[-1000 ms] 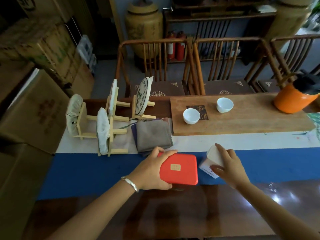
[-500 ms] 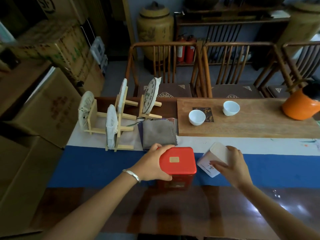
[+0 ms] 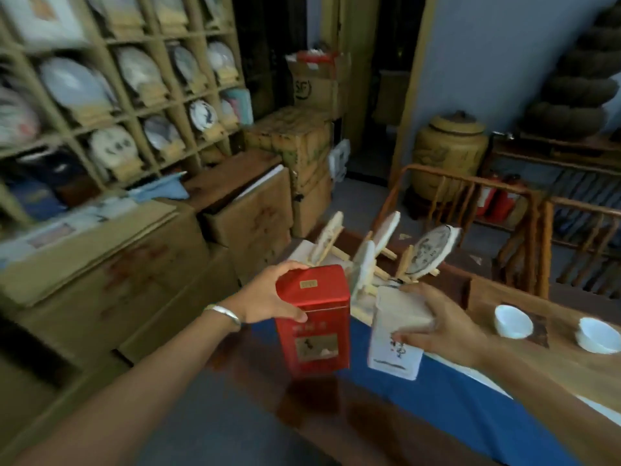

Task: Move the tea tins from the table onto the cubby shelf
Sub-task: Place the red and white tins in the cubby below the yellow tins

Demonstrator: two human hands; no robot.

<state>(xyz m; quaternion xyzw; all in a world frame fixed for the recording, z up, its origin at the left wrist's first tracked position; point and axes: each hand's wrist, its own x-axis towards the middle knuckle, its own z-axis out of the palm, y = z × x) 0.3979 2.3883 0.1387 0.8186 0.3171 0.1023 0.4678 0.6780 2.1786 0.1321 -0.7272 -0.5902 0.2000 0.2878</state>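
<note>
Left hand (image 3: 268, 297) clamps the red tin's (image 3: 312, 317) lid; right hand (image 3: 447, 327) likewise grips the white tin (image 3: 396, 334), seemingly lifted off the counter (image 3: 369, 415) for carrying to the cubby shelf (image 3: 134, 105) left of it.

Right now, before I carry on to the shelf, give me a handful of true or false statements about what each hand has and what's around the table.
1. The left hand grips the red tea tin by its top. True.
2. The right hand is empty. False: its fingers are curled round the white tea tin.
3. Both tins already stand in the cubby shelf. False: both are in the hands, over the near edge of the table; the shelf is off to the left.
4. Two white cups sit on the wooden tray to the right. True.
5. The cubbies that show are bare. False: many hold round wrapped discs on stands.
</note>
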